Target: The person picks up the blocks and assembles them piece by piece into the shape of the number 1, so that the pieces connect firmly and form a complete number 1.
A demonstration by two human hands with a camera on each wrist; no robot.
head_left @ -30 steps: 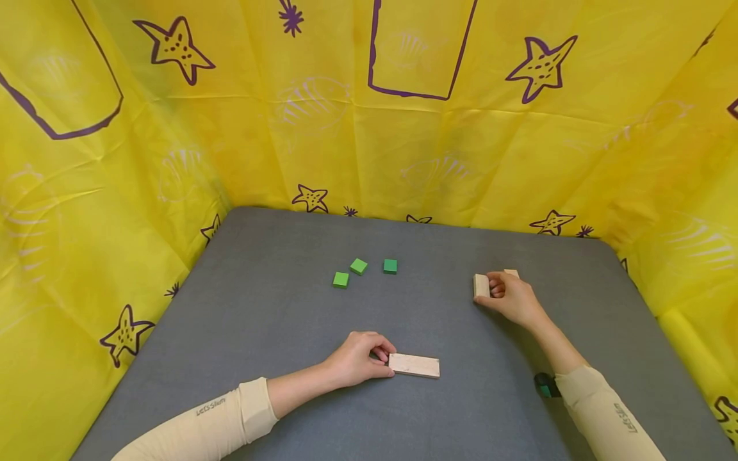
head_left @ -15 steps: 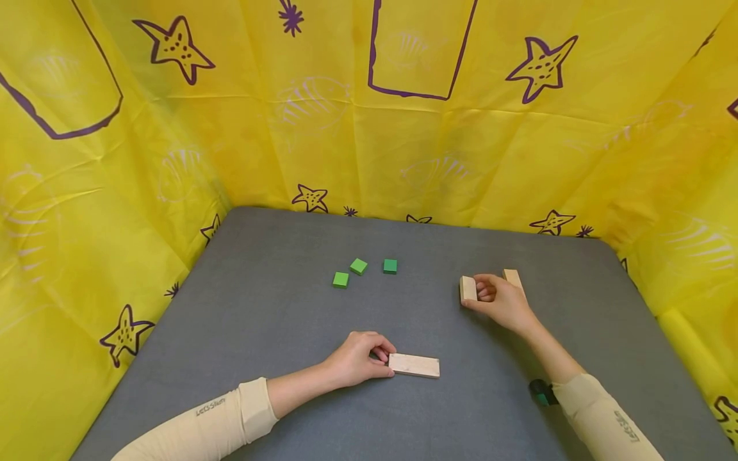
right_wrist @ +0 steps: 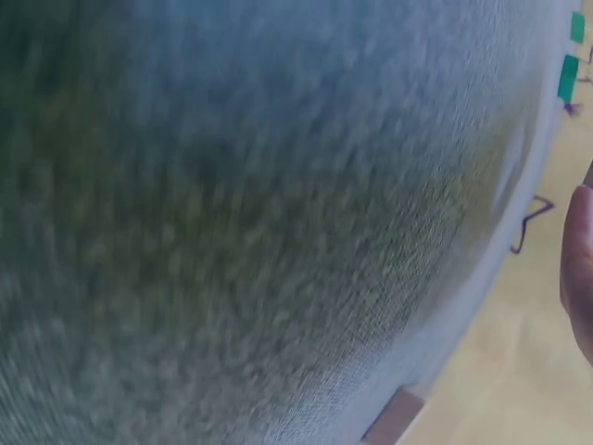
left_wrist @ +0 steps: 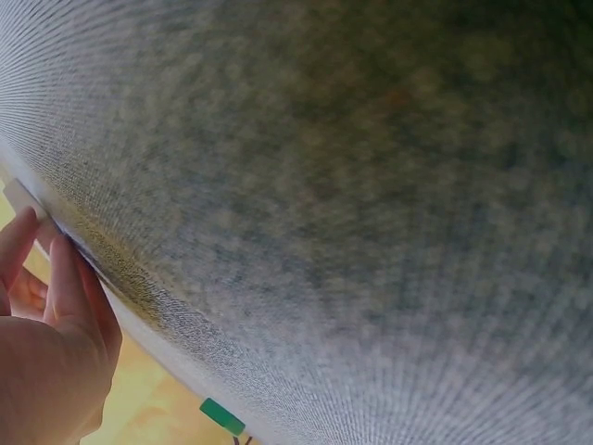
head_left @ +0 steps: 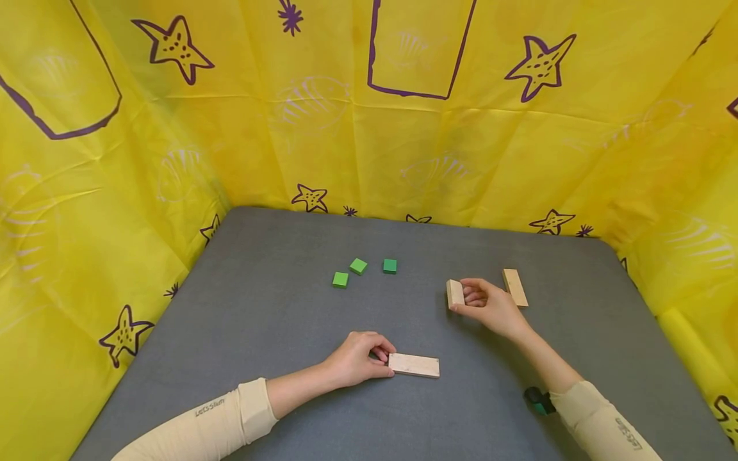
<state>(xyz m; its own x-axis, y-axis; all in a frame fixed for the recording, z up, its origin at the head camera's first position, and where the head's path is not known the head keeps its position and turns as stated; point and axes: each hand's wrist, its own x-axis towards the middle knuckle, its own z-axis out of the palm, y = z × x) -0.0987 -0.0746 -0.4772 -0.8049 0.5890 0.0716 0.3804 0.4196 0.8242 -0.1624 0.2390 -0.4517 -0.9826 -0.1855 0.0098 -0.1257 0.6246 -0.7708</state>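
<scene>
Near the front middle of the table, my left hand (head_left: 357,360) pinches the left end of a flat wooden block (head_left: 415,365) between thumb and fingers. The left wrist view shows the fingertips (left_wrist: 57,264) at that block's edge. Farther back on the right, my right hand (head_left: 490,307) grips a second wooden block (head_left: 455,294) by its sides, the block raised at a tilt with its end hidden by the fingers. A third wooden block (head_left: 515,287) lies behind the right hand. Only part of the right thumb (right_wrist: 579,269) shows in the right wrist view.
Two light green cubes (head_left: 341,280) and a darker green cube (head_left: 390,266) sit at the back middle of the grey table (head_left: 277,307). A yellow curtain (head_left: 357,141) with starfish drawings stands behind and along the sides. A dark device (head_left: 539,400) is at the right wrist.
My right hand has carried its wooden block leftward and slightly toward me, uncovering the third block behind it. The left hand and its block stay in place.
</scene>
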